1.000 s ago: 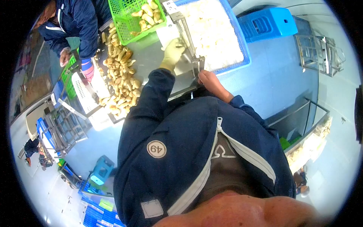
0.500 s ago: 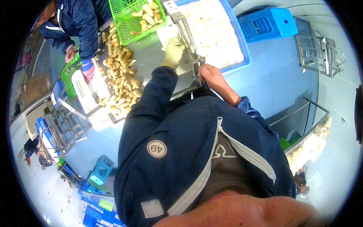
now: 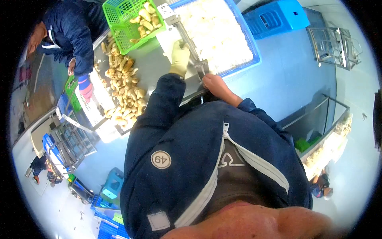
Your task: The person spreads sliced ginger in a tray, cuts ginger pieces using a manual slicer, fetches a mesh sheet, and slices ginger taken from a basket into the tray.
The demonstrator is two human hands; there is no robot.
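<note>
My left hand [image 3: 180, 59], in a pale yellow glove, rests on a white cutting board [image 3: 167, 39] with its fingers bent against a long metal slicer [image 3: 186, 36]. Anything under those fingers is hidden. My bare right hand [image 3: 217, 85] is closed around the slicer's handle at the near end, beside a broad metal plate [image 3: 202, 68]. Right of the slicer, a blue mesh tray [image 3: 254, 55] holds a layer of white sliced pieces [image 3: 221, 34]. Whole tan-and-white mushrooms [image 3: 123, 83] lie heaped to the left on the steel table [image 3: 149, 55].
A green basket [image 3: 115, 22] with several mushrooms stands at the table's far side. Across at the left, a co-worker's gloved hand [image 3: 86, 92] is over a white perforated crate [image 3: 89, 109]. A blue stool [image 3: 276, 20] and a metal rack [image 3: 336, 47] are at the right.
The view has shifted slightly. My right hand has come down and nearer my body with the slicer's handle, and the plate's broad face now shows. My left hand stays on the board.
</note>
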